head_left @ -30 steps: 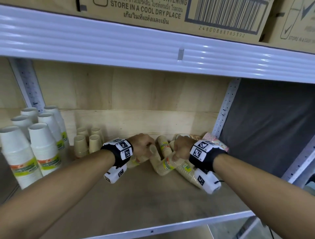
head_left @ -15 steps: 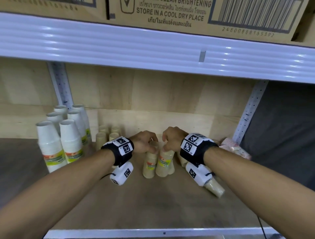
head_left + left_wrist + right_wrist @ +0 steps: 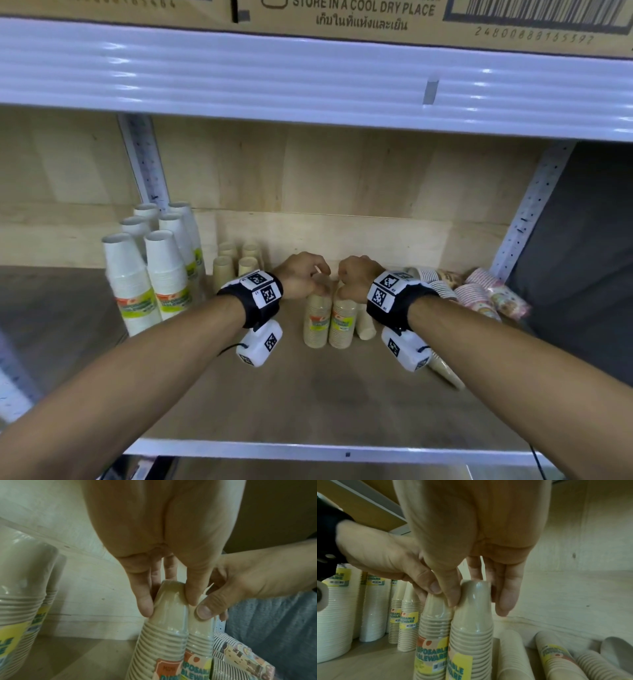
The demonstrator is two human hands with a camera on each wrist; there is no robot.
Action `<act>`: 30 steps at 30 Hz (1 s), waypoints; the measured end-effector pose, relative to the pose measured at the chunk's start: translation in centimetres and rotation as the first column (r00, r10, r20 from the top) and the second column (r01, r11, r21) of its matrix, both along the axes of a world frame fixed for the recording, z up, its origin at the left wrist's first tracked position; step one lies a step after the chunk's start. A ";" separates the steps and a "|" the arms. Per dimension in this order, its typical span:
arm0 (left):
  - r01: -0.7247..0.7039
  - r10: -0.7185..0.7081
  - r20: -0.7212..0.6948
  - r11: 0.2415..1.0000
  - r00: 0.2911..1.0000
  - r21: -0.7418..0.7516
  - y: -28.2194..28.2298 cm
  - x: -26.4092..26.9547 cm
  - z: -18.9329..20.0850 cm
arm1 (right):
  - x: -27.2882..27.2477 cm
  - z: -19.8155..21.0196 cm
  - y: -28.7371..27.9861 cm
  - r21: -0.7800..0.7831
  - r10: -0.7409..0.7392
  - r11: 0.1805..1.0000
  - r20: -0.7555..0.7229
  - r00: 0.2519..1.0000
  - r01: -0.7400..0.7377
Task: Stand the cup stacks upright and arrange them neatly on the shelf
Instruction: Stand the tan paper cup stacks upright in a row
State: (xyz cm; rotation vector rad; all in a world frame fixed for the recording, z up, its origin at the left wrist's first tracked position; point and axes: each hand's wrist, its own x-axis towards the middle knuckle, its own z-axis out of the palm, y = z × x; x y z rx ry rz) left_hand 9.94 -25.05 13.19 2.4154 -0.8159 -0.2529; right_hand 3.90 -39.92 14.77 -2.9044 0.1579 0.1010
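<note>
Two wrapped stacks of tan cups stand upright side by side, bases up, on the middle of the wooden shelf (image 3: pixel 308 401). My left hand (image 3: pixel 306 279) pinches the top of the left stack (image 3: pixel 317 320); my right hand (image 3: pixel 354 279) pinches the top of the right stack (image 3: pixel 343 322). In the left wrist view my left hand (image 3: pixel 169 601) clasps its stack (image 3: pixel 163 635), with the right hand's thumb on the neighbouring stack (image 3: pixel 199 637). The right wrist view shows my right hand (image 3: pixel 477 601) round its stack (image 3: pixel 471 635), the left stack (image 3: pixel 435 623) beside it.
Tall white cup stacks (image 3: pixel 150 277) and small tan stacks (image 3: pixel 236 263) stand upright at the left back. More tan stacks lie on their sides at the right (image 3: pixel 556 655), one under my right wrist (image 3: pixel 447 373). Patterned cup stacks (image 3: pixel 479 294) lie by the right post.
A second ago the two tan stacks lay tilted in my hands. Both have been tipped upright and set side by side on the shelf; my hands still hold their tops.
</note>
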 end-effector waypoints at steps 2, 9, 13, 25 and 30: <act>-0.004 0.004 0.007 1.000 1.000 -0.004 -0.1 0.0 0.2 | 0.1 0.1 -0.3 0.011 -0.011 1.000 -0.012 1.000 0.011; -0.007 0.008 0.018 1.000 1.000 -0.020 -0.3 -0.3 0.1 | 0.0 -0.3 -0.2 0.001 -0.005 1.000 0.008 1.000 0.005; -0.037 0.038 0.003 0.999 0.999 -0.028 -0.3 -0.6 0.1 | 0.1 -0.7 -0.4 0.017 -0.007 1.000 0.026 1.000 0.007; -0.002 0.002 0.015 1.000 1.000 0.021 -0.4 -1.1 0.7 | 0.5 -1.1 -0.9 -0.013 -0.035 0.999 0.035 0.999 0.036; -0.044 0.044 0.009 0.998 0.999 0.036 -0.7 -1.3 0.8 | 0.7 -1.2 -1.2 0.025 -0.082 0.996 0.045 0.996 0.081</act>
